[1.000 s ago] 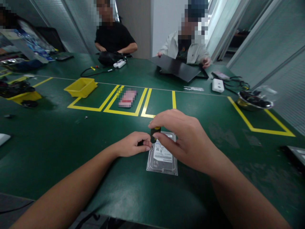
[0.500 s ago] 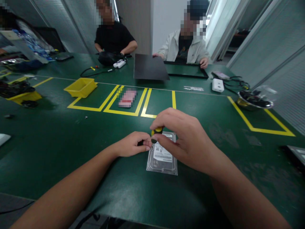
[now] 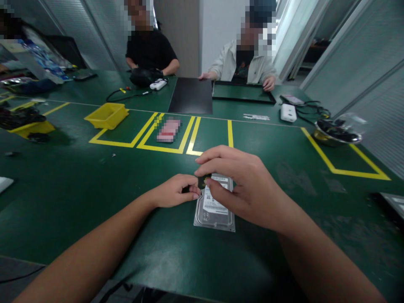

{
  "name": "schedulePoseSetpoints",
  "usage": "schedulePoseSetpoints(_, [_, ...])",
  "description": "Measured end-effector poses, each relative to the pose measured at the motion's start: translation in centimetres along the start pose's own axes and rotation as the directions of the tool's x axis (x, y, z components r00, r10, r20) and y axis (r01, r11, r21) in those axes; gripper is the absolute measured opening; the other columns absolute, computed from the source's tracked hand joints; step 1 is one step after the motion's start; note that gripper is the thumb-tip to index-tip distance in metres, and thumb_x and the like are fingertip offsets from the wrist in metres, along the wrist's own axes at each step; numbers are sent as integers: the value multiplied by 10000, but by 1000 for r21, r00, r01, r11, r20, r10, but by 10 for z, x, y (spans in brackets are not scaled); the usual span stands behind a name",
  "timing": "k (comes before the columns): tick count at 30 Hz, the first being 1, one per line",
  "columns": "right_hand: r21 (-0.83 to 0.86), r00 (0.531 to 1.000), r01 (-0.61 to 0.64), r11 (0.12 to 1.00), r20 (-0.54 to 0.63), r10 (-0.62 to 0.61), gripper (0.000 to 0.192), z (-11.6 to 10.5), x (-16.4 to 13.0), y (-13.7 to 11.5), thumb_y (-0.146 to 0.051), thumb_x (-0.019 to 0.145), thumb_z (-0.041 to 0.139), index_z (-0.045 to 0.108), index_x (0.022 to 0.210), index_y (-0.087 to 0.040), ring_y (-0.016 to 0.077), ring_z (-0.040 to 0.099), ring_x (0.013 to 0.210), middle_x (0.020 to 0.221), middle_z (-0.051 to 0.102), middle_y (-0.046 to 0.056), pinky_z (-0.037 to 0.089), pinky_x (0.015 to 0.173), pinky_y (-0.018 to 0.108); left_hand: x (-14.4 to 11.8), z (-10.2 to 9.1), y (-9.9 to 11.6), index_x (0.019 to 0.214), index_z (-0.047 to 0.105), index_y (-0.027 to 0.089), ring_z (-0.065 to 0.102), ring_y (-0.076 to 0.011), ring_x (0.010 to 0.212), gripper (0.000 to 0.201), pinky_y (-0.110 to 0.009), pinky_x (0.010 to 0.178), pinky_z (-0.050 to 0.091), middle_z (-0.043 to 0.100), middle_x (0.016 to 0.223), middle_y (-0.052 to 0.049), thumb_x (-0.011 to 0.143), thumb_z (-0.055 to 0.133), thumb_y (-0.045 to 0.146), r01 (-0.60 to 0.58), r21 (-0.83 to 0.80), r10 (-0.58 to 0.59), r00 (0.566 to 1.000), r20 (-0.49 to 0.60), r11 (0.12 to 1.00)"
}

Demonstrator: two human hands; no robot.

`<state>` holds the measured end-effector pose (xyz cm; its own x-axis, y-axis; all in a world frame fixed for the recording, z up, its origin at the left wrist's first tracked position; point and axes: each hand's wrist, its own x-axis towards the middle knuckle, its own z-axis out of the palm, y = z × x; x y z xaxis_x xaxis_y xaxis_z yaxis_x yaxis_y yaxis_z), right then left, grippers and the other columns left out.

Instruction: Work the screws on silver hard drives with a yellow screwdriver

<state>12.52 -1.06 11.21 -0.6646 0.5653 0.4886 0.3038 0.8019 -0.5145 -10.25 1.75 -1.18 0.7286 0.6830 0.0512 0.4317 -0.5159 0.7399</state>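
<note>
A silver hard drive (image 3: pixel 216 221) with a white label lies flat on the green table in front of me. My right hand (image 3: pixel 241 181) is over its upper part, with thumb and fingers around the black and yellow handle of a screwdriver (image 3: pixel 204 181). The shaft and tip are hidden. At the drive's left edge my left hand (image 3: pixel 176 191) is closed, fingers curled beside the screwdriver. Whatever those fingertips pinch, drive edge or shaft, is hidden.
A yellow bin (image 3: pixel 107 116) stands at the back left, and a pixelated pink item (image 3: pixel 168 130) lies between yellow tape lines. On the right is a metal bowl (image 3: pixel 337 134) of dark parts. Across the table, a person handles a black panel (image 3: pixel 191 97) and a black frame (image 3: pixel 243 99).
My right hand's fingers have shifted and loosened a little on the screwdriver handle, which has turned. My left hand and the drive stay put. Across the table, the black panel has been lowered flat.
</note>
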Motion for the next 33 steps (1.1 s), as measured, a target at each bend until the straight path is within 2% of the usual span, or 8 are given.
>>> schedulePoseSetpoints(3, [-15,1000,-20,1000,3,20,99,1,0,1,-127,880,565,645,904,-181,165,581,945,1007,621,57,471,804,288,1,0,2,898,645,150,598,-175,816,198,-279,734,464,649,866,-29,914,587,338,-16,21,16,1000,3,1000])
schedulePoseSetpoints(6, [-11,1000,-23,1000,1,23,85,1,0,2,-123,880,555,614,868,-184,164,567,911,958,600,49,460,786,288,1,0,2,975,658,157,599,-188,880,211,-291,783,476,651,906,-36,921,579,346,-19,28,19,1000,0,999])
schedulePoseSetpoints(18, [28,996,-56,998,65,54,244,-5,-2,2,-49,841,552,647,1021,-185,169,614,972,1059,698,35,463,868,310,-1,0,-1,899,629,145,584,-166,810,197,-266,726,449,643,884,-27,919,591,338,-29,17,29,1000,-4,999])
schedulePoseSetpoints(22, [42,999,-36,998,34,34,118,-3,0,2,-133,880,589,658,963,-183,164,599,978,1044,661,53,466,862,298,0,1,-1,855,611,147,584,-161,786,195,-269,722,445,640,850,-21,914,601,332,-38,16,38,999,-24,999])
schedulePoseSetpoints(25, [9,999,-47,999,5,47,82,-2,0,4,-124,884,581,647,895,-172,155,584,933,997,630,55,465,809,281,0,1,-1,924,638,153,588,-169,826,176,-274,739,450,646,891,-30,917,597,324,-38,17,39,999,-15,999])
schedulePoseSetpoints(28, [15,1000,-23,1000,20,23,116,-2,-1,5,-95,870,577,643,945,-154,153,591,917,983,659,48,467,813,280,0,0,0,965,651,155,593,-170,853,178,-274,754,456,653,923,-33,919,596,318,-22,11,22,1000,3,1000])
schedulePoseSetpoints(33, [28,999,-28,999,47,27,262,-6,-2,5,-20,846,538,673,1014,-169,153,630,980,1070,720,27,469,874,282,0,0,2,931,660,146,596,-165,828,198,-268,741,455,658,903,-32,920,592,332,-13,7,13,1000,-2,1000])
